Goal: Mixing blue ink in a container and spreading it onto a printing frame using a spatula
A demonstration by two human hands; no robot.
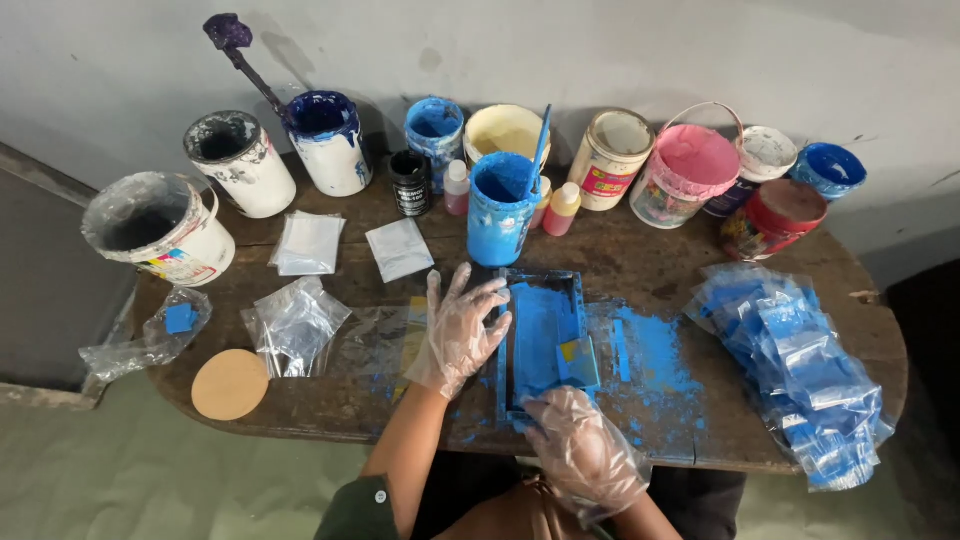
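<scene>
A rectangular frame [541,290] smeared with blue paint lies on the wooden table [660,262] in front of me. My left hand [460,325], in a clear plastic glove, rests open against the frame's left edge. My right hand [582,452], also gloved, grips a small flat blue scraper [578,362] whose blade stands on the painted surface near the frame's lower right. A blue-stained paint tub [499,205] with a blue stick in it stands just behind the frame.
Several paint tubs line the back: white ones [160,228] at left, a pink bucket [684,175] and a red tub [775,218] at right. Clear plastic bags [295,325] and a round tan disc [230,384] lie left. A pile of blue-filled packets [800,365] lies right.
</scene>
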